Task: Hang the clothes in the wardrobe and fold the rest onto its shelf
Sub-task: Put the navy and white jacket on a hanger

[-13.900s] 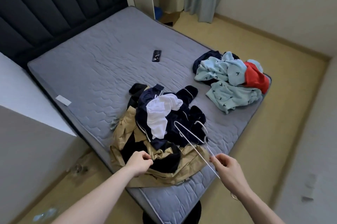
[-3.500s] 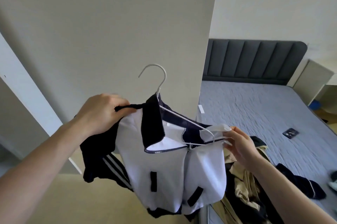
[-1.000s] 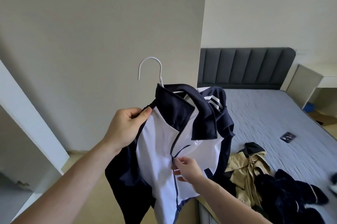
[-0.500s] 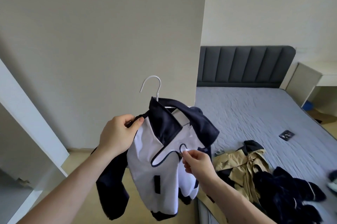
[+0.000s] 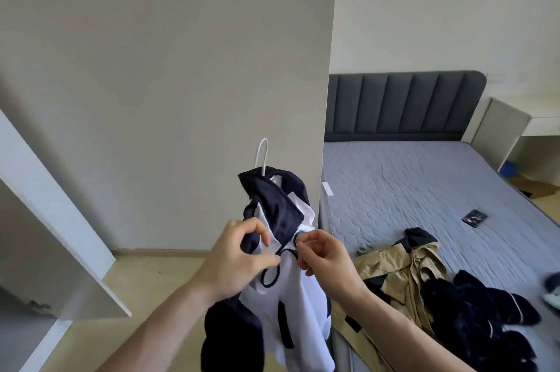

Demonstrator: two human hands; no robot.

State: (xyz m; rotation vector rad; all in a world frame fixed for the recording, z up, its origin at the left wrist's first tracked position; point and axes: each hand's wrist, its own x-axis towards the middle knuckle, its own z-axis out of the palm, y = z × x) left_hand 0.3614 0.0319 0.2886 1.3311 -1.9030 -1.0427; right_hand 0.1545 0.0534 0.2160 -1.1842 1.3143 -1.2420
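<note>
Left of the jacket (image 5: 291, 286), the wardrobe door (image 5: 57, 235) stands open. The left hand (image 5: 239, 262) pinches one front edge, the right hand (image 5: 321, 253) the other at the zip (probably to fasten it on the hanger (image 5: 262, 153)). Right of the jacket, other clothes (image 5: 430, 277) lie on the bed (image 5: 409, 189).

A bedroom in a home: a bed with a grey quilted mattress (image 5: 424, 189) stands against a dark grey padded headboard with upright channels (image 5: 403, 105), loose clothes, among them a crumpled tan garment (image 5: 403, 268) and a heap of dark navy ones (image 5: 478, 305), lying on it. A white built-in desk (image 5: 515, 126) sits beside the bed, plain cream walls (image 5: 439, 7) around, pale yellow floor (image 5: 145, 280) below
</note>
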